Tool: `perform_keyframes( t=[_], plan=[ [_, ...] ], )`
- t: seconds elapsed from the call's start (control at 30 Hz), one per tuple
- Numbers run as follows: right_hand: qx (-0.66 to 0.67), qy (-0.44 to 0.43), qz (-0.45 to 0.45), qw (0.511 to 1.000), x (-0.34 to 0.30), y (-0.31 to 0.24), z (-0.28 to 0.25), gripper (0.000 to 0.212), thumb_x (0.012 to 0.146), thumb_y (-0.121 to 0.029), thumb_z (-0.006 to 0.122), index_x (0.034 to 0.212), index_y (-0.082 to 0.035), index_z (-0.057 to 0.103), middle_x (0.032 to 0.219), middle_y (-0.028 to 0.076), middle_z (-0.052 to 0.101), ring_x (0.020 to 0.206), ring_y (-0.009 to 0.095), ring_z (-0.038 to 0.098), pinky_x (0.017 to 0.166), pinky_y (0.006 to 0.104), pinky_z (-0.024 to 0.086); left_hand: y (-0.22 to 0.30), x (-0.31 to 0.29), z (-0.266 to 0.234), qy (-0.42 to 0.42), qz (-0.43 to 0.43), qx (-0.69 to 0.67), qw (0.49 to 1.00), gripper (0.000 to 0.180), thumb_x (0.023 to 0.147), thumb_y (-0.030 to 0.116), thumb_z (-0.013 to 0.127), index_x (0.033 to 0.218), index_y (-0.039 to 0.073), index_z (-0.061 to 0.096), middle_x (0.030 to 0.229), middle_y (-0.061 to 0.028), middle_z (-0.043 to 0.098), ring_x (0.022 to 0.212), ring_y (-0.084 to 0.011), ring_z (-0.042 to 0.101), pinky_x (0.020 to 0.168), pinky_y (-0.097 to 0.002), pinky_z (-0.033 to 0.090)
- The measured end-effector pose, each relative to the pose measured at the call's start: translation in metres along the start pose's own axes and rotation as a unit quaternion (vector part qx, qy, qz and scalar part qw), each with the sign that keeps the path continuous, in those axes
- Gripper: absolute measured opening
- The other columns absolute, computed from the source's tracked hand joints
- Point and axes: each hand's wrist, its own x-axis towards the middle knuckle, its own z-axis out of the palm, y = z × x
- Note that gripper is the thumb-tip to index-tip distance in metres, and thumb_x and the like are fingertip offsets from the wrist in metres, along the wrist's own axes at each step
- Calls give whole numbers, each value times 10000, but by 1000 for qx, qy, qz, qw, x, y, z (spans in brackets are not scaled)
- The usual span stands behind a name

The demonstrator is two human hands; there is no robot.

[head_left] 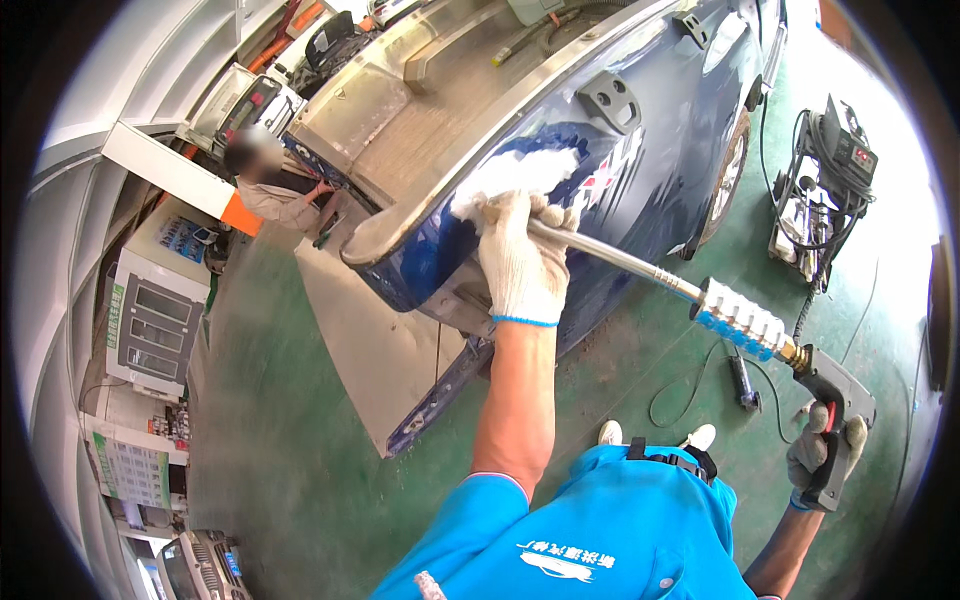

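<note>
At truck [655,125] — rod [620,259] in left hand [525,262] | handle [833,455] in right hand [806,460]

"Dressed how?"
"In a bright blue shirt [590,515], printed white, with pink-edged sleeves [470,515]."
"On the hands [525,255]?"
"Pale knit gloves [523,290], edged blue at the cuff."
"Below?"
"Black waist strap [668,460], white shoes [701,437]."

The left hand [525,262] is gloved in cream white with a blue hem [525,321]; the right hand [808,458], in greyish white. The rod [650,269] is silver, its handle [838,385] black, the trigger [831,417] red. White filler [522,172] patches the dark-blue panel [665,110]; the floor [285,450] is green.
</note>
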Motion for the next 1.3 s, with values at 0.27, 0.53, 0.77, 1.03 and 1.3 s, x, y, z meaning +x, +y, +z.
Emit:
perform_keyframes(
  t=[0.27, 0.53, 0.77, 1.03, 1.3],
  plan=[
    [-3, -49, 2, 999, 8, 1, -9, 669, 993, -328, 584, 1417, 129, 340, 1055, 277, 673, 526, 206, 607, 416, 279, 486, 5, 8, -2, -30, 13, -1, 999, 193, 1028, 174, 567, 914, 21, 596, 804, -101, 621, 701, -222, 616, 796, -424, 563],
    [-15, 21, -10, 1000, 4, -2, -2, 665, 984, -299, 594, 1424, 125, 332, 914, 223, 657, 464, 184, 577, 361, 268, 451, 1, 6, -4, -29, 12, 3, 1000, 184, 1024, 185, 577, 910, 44, 605, 825, -80, 623, 720, -224, 618, 807, -438, 554],
    [-40, -17, -17, 999, 6, -2, 3, 664, 976, -290, 600, 1408, 139, 333, 810, 171, 617, 424, 145, 525, 340, 250, 425, -1, 6, -9, -83, 15, -16, 996, 193, 1045, 228, 550, 976, 58, 613, 883, -79, 658, 767, -231, 651, 836, -441, 568],
    [-31, -14, -14, 999, 5, -3, 1, 685, 984, -296, 594, 1434, 134, 306, 1043, 305, 658, 484, 203, 594, 364, 271, 474, -109, -85, 35, -305, -104, -73, 944, 336, 1007, 275, 611, 1252, 47, 583, 1077, -118, 698, 1053, -275, 670, 996, -453, 519],
    [-25, -16, -26, 999, 0, -3, 5, 692, 987, -321, 601, 1442, 112, 310, 1037, 302, 663, 495, 218, 617, 398, 281, 527, -65, -42, 41, -179, -114, -194, 958, 276, 1039, 317, 516, 850, 116, 517, 625, -1, 432, 597, -155, 394, 756, -352, 455]
  ],
)
